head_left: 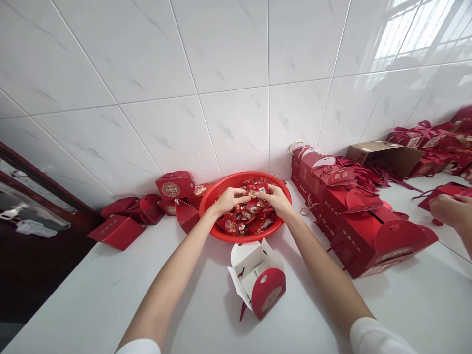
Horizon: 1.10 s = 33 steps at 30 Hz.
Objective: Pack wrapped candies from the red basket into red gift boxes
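Note:
Both of my hands are over a red plastic basket that holds a heap of wrapped candies in red wrappers. My left hand reaches in from the left, its thumb and fingers closed on a small wrapped candy. From the right, my right hand pinches a red-wrapped candy between thumb and fingers. The two sets of fingertips are close together. In front of the basket an open gift box, red outside and white inside, stands on the table with its flaps up and a dark red ribbon at its side.
Red boxes stand left of the basket near the table's edge. Rows of closed red boxes line the right side. Beyond them are dark red ribbons and an open cardboard box. Another person's hand is at the far right. A tiled wall rises behind.

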Each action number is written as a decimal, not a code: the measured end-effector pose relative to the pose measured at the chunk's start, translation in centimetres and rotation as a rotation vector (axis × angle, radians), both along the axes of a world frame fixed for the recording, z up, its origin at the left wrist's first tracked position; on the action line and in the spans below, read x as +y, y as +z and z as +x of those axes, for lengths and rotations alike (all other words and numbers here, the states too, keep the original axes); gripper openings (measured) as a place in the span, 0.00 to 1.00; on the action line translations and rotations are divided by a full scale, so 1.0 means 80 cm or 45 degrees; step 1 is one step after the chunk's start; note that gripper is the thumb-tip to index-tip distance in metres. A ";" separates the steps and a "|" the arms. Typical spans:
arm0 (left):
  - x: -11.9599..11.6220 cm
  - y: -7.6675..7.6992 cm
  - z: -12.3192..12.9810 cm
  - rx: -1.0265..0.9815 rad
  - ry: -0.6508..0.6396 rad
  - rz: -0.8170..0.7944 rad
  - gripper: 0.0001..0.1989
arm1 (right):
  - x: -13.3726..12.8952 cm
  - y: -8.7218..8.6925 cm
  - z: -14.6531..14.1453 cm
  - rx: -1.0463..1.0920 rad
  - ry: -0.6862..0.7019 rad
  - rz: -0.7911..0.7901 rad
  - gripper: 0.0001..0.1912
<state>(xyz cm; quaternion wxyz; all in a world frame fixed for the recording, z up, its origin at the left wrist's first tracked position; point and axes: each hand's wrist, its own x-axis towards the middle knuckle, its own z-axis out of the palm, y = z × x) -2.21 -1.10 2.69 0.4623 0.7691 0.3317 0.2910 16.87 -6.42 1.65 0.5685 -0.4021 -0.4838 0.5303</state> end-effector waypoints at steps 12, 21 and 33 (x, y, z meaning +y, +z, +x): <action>0.022 -0.020 -0.015 0.315 0.307 0.142 0.12 | 0.001 0.001 -0.001 0.156 -0.100 -0.081 0.22; 0.019 -0.027 -0.003 0.666 0.109 0.062 0.20 | 0.003 0.000 0.003 0.322 -0.112 -0.113 0.21; 0.014 -0.018 -0.015 0.470 0.201 0.030 0.11 | 0.004 0.000 0.005 0.397 -0.093 -0.145 0.17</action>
